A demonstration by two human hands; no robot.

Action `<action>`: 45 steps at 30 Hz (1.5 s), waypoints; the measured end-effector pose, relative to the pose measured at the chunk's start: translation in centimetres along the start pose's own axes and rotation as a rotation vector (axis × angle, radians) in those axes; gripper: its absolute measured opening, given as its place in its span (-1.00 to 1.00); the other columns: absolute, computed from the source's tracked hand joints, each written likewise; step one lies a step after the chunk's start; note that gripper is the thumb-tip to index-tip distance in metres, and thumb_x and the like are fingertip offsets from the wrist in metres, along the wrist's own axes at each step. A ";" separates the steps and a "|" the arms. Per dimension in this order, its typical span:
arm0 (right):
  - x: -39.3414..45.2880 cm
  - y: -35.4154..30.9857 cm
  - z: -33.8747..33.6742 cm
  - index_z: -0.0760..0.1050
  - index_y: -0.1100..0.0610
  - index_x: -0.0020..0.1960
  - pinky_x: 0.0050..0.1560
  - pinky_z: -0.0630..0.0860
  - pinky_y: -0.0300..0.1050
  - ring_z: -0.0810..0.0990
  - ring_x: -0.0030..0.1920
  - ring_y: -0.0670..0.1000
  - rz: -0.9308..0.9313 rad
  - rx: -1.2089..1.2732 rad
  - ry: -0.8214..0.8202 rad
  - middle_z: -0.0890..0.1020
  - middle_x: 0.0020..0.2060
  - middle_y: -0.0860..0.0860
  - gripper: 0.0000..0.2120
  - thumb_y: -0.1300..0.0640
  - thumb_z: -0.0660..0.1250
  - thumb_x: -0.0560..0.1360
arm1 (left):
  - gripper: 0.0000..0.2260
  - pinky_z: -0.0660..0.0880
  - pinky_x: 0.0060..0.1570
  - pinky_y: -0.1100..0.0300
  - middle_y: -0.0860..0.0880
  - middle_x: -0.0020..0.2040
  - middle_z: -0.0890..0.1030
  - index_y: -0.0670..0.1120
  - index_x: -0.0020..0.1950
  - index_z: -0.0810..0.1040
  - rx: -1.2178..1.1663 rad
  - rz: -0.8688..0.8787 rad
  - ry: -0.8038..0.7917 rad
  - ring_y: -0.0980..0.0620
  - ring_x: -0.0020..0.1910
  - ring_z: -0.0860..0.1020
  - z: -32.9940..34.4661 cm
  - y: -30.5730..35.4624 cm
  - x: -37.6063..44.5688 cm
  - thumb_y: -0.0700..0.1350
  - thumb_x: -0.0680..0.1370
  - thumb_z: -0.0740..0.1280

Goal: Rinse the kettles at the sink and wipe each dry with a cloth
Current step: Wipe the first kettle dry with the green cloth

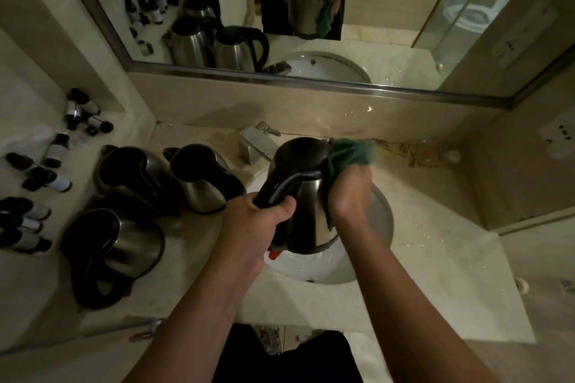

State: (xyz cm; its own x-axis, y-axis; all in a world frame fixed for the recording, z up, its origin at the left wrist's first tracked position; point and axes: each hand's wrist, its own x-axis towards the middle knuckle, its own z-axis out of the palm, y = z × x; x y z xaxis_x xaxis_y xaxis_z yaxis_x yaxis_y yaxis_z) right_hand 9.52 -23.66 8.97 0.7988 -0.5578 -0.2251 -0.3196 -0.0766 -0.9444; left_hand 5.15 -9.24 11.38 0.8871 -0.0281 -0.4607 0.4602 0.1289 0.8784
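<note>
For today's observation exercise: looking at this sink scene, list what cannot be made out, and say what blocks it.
Head view only:
- Far side of the held kettle: hidden by its own body and the green cloth.
- Sink drain: covered by the kettle and forearms.
- Small bottles labels: too small and dim.
- Tap: running or not, unclear.

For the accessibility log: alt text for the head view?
Over the sink, the left hand grips a steel kettle by its handle while the right hand presses a green cloth to its side. Three more kettles stand left, near small bottles.
</note>
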 end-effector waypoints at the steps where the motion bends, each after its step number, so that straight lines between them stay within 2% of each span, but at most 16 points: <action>1: -0.9 -0.3 0.2 0.55 0.08 0.10 -0.03 0.54 -0.02 0.61 0.00 0.01 -0.141 -0.055 0.000 0.64 -0.10 -0.07 -0.73 0.10 0.10 0.57 | -0.91 0.42 -0.51 0.42 0.14 -0.52 0.57 -0.17 -0.17 0.59 0.006 0.006 0.007 0.24 -0.50 0.56 0.1 0.1 -0.1 -0.26 0.53 0.43; 5: -3.0 3.5 -1.3 0.25 -0.13 0.54 0.30 0.52 -0.10 0.53 0.34 -0.05 -0.613 -0.133 -0.167 0.52 0.35 -0.07 -0.50 -0.06 0.17 0.61 | -0.90 0.56 -0.40 0.23 -0.05 -0.27 0.72 -0.16 -0.05 0.67 0.017 0.022 0.080 0.00 -0.26 0.71 -0.2 0.1 -0.1 -0.31 0.47 0.45; 7: -2.7 4.7 -2.2 0.26 0.04 0.58 0.38 0.48 -0.10 0.50 0.40 -0.09 -0.518 -0.027 -0.235 0.51 0.40 -0.02 -0.48 0.00 0.12 0.63 | -0.95 0.51 -0.45 0.31 0.02 -0.36 0.68 -0.18 -0.08 0.67 0.015 0.032 0.092 0.12 -0.35 0.66 -0.4 0.2 -0.3 -0.27 0.49 0.46; 9: -2.4 4.1 -2.5 0.36 0.18 0.52 0.31 0.40 -0.41 0.47 0.30 -0.34 -0.400 -0.013 -0.201 0.54 0.33 -0.07 -0.45 0.15 0.19 0.53 | -0.99 0.47 -0.49 0.35 0.08 -0.43 0.63 -0.18 -0.12 0.66 0.003 0.048 0.088 0.17 -0.42 0.62 -0.3 0.4 -0.4 -0.25 0.50 0.46; 11: -2.5 2.7 -1.3 0.39 0.22 0.51 0.29 0.28 -0.56 0.44 0.24 -0.35 -0.430 -0.128 -0.117 0.53 0.37 0.00 -0.37 0.17 0.27 0.44 | -0.99 0.48 -0.47 0.33 0.06 -0.39 0.64 -0.16 -0.11 0.67 0.028 0.056 0.086 0.14 -0.38 0.63 -0.1 0.4 -0.3 -0.24 0.49 0.47; 13: -3.4 0.4 0.4 0.40 0.09 0.52 0.45 0.41 -0.21 0.46 0.39 -0.13 -0.417 -0.076 -0.042 0.50 0.45 0.05 -0.48 -0.01 0.24 0.59 | -0.94 0.53 -0.39 0.27 0.03 -0.32 0.69 -0.16 -0.07 0.67 0.054 0.049 0.087 0.13 -0.30 0.67 -0.1 0.8 -0.2 -0.27 0.49 0.45; 15: -3.8 -0.2 1.0 0.39 0.07 0.54 0.50 0.40 0.17 0.37 0.55 0.05 -0.604 -0.197 0.016 0.41 0.54 0.07 -0.50 -0.10 0.16 0.67 | -0.89 0.59 -0.22 0.14 -0.05 -0.21 0.73 -0.13 -0.01 0.68 0.051 0.031 0.090 0.03 -0.16 0.71 -0.2 1.1 0.1 -0.29 0.51 0.42; 18: -2.7 2.6 -0.1 0.31 0.17 0.58 0.54 0.33 0.24 0.28 0.62 0.12 -0.823 -0.263 -0.105 0.31 0.60 0.15 -0.46 -0.09 0.12 0.69 | -0.95 0.56 -0.28 -0.01 -0.15 -0.28 0.69 -0.18 -0.06 0.67 0.021 0.032 0.093 -0.15 -0.28 0.67 -0.5 1.5 0.2 -0.21 0.51 0.47; 22: -1.3 1.1 0.2 0.50 0.06 0.39 0.28 0.54 0.25 0.62 0.26 0.00 -0.384 0.094 -0.131 0.66 0.21 0.00 -0.61 -0.07 0.12 0.68 | -0.81 0.42 -0.50 0.27 0.10 -0.55 0.51 -0.15 -0.27 0.54 0.049 0.038 0.087 0.15 -0.54 0.51 -0.6 1.5 0.1 -0.24 0.53 0.43; 24: -0.6 -0.9 1.2 0.59 0.04 0.21 0.20 0.56 0.24 0.64 0.08 -0.02 -0.261 0.096 -0.093 0.68 0.04 -0.04 -0.68 -0.06 0.14 0.65 | -0.77 0.39 -0.54 0.35 0.14 -0.59 0.48 -0.10 -0.30 0.50 0.045 0.024 0.072 0.22 -0.58 0.49 -0.4 1.8 0.2 -0.25 0.54 0.42; 27: -0.8 -1.4 1.2 0.51 0.03 0.42 0.41 0.47 0.16 0.51 0.40 -0.01 -0.485 -0.190 -0.121 0.56 0.39 0.02 -0.60 -0.07 0.15 0.67 | -0.84 0.45 -0.41 0.29 0.11 -0.50 0.57 -0.13 -0.25 0.57 0.071 0.010 0.081 0.19 -0.47 0.55 -0.6 1.9 0.8 -0.28 0.52 0.42; 30: -1.7 1.3 0.1 0.37 0.15 0.56 0.59 0.25 0.23 0.21 0.65 0.09 -0.791 -0.387 -0.207 0.33 0.60 0.11 -0.51 -0.01 0.16 0.69 | -0.96 0.63 -0.21 0.07 -0.09 -0.21 0.73 -0.18 -0.06 0.68 0.061 0.007 0.077 -0.08 -0.22 0.70 -1.1 1.7 1.1 -0.25 0.51 0.45; 33: -1.0 1.1 -1.0 0.43 0.22 0.50 0.55 0.27 0.30 0.27 0.62 0.18 -0.977 -0.432 -0.271 0.42 0.53 0.17 -0.51 0.01 0.15 0.66 | -0.89 0.63 -0.12 0.03 -0.08 -0.14 0.74 -0.14 0.01 0.69 0.056 -0.012 0.053 -0.04 -0.11 0.72 -1.2 1.6 0.9 -0.20 0.50 0.48; 37: 0.6 -3.7 0.1 0.62 0.15 0.30 0.45 0.39 0.07 0.53 0.39 0.13 -1.202 -0.759 -0.545 0.64 0.30 0.10 -0.56 -0.05 0.12 0.64 | -0.91 0.46 -0.46 0.31 0.03 -0.42 0.61 -0.19 -0.17 0.64 0.112 0.013 0.082 0.15 -0.41 0.59 -1.0 1.6 0.6 -0.35 0.49 0.41; 41: 2.2 -5.3 1.3 0.62 0.02 0.22 0.13 0.57 0.06 0.64 0.11 0.09 -1.028 -0.838 -0.627 0.69 0.14 0.02 -0.56 -0.18 0.09 0.61 | -0.97 0.43 -0.52 0.37 0.10 -0.48 0.59 -0.19 -0.10 0.62 0.012 -0.040 0.100 0.23 -0.47 0.57 -0.6 1.5 0.4 -0.29 0.52 0.42; 45: 3.7 -2.4 -0.2 0.58 0.07 0.32 0.18 0.58 0.11 0.64 0.16 0.04 -0.734 -0.449 -0.517 0.68 0.18 0.01 -0.52 -0.15 0.08 0.63 | -0.98 0.49 -0.47 0.34 0.06 -0.40 0.66 -0.14 -0.10 0.66 -0.027 -0.047 0.139 0.14 -0.35 0.65 -1.0 1.3 0.2 -0.24 0.51 0.46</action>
State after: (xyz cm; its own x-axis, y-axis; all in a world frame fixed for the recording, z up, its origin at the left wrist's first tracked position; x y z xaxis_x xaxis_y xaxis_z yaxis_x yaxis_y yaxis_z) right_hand 13.11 -25.71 10.49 0.9645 0.1725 0.1998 0.2640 -0.6219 -0.7372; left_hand 5.90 -8.09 12.32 0.8506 0.1029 -0.5157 0.4981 0.1569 0.8528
